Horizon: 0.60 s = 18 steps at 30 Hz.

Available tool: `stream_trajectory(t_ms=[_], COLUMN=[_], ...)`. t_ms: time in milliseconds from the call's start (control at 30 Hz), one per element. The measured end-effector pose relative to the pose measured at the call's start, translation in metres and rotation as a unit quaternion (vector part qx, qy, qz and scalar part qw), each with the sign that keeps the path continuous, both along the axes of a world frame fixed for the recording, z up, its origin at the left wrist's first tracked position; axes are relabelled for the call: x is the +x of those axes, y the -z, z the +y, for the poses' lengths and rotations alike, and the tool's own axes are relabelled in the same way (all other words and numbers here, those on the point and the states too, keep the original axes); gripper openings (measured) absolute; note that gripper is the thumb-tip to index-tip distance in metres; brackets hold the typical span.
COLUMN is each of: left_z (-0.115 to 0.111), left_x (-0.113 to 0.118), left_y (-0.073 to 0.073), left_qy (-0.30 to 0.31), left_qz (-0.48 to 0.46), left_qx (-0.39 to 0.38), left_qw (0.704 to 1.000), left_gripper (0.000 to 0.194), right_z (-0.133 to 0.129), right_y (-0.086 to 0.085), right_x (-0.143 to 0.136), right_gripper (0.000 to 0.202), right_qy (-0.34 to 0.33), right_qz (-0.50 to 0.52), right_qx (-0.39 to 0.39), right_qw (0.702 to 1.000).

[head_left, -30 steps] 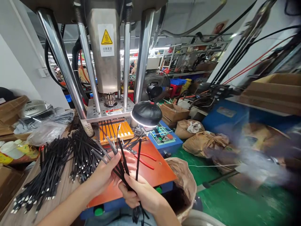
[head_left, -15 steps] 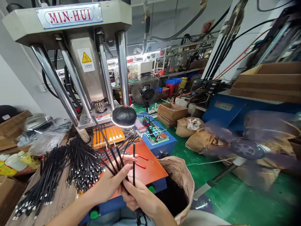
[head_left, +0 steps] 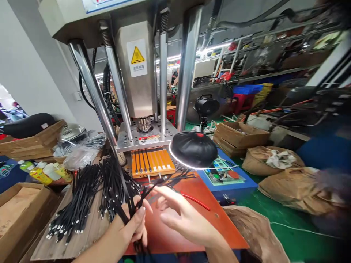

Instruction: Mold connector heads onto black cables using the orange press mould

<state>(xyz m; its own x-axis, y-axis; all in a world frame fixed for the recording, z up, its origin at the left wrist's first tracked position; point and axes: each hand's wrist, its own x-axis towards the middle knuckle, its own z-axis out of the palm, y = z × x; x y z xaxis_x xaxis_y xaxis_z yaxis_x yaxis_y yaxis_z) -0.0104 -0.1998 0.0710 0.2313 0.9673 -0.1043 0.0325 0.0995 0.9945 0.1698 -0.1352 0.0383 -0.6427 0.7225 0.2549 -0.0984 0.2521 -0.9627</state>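
My left hand is closed around several thin black cables over the reddish-brown work sheet. Their lower ends hang beneath my palm. Just to its right, my right hand has its thumb apart from its stretched fingers. Its fingertips are close to the end of one cable; touching or not, I cannot tell. Beyond both hands, an orange slotted fixture lies under the press, with black cables in its left slots and light-coloured tips in its right ones. A red curved handle lies on the sheet, partly hidden by my right hand.
The press rises on metal columns behind the fixture. A round black lamp hangs low at right, near a blue control box. Cable bundles cover the left board. A brown sack stands at front right.
The view has turned left and closer to the press. My right hand has come away from the cables and spread its fingers; my left hand still grips them.
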Motion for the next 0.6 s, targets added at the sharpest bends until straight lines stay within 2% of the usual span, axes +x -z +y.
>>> stream_trajectory(t_ms=[33, 133, 267, 367, 433, 500, 533, 600], left_z=[-0.001, 0.0, 0.006, 0.013, 0.023, 0.042, 0.056, 0.089], left_x=[-0.006, -0.02, -0.032, -0.049, -0.066, -0.088, -0.1, -0.12], left_y=[0.0, 0.004, 0.009, 0.009, 0.009, 0.01, 0.013, 0.022], left_qy=[0.009, 0.018, -0.018, -0.081, -0.163, -0.252, -0.284, -0.306], left_qz=[-0.005, -0.002, -0.02, -0.047, -0.087, -0.1, -0.09, -0.039], left_qx=[-0.016, -0.054, -0.061, -0.033, -0.015, -0.003, 0.001, -0.007], left_qw=[1.0, 0.998, 0.998, 0.995, 0.983, 0.963, 0.955, 0.951], left_gripper=[0.047, 0.057, 0.058, 0.043, 0.039, 0.04, 0.041, 0.037], right_z=[0.005, 0.011, 0.016, 0.017, 0.014, 0.006, 0.001, -0.01], right_y=[-0.002, -0.006, -0.01, -0.013, -0.015, -0.014, -0.012, -0.007], right_x=[-0.008, -0.041, -0.064, -0.052, -0.036, -0.019, -0.012, -0.001], right_gripper=[0.056, 0.036, 0.046, 0.04, 0.034, 0.031, 0.031, 0.03], right_qy=[0.015, 0.043, 0.148, 0.285, 0.38, 0.437, 0.441, 0.411], right_qz=[0.016, 0.067, 0.132, 0.174, 0.247, 0.299, 0.291, 0.215], right_qx=[-0.019, -0.045, -0.052, -0.049, -0.024, 0.031, 0.061, 0.131], right_qw=[1.0, 0.996, 0.979, 0.941, 0.891, 0.848, 0.847, 0.876])
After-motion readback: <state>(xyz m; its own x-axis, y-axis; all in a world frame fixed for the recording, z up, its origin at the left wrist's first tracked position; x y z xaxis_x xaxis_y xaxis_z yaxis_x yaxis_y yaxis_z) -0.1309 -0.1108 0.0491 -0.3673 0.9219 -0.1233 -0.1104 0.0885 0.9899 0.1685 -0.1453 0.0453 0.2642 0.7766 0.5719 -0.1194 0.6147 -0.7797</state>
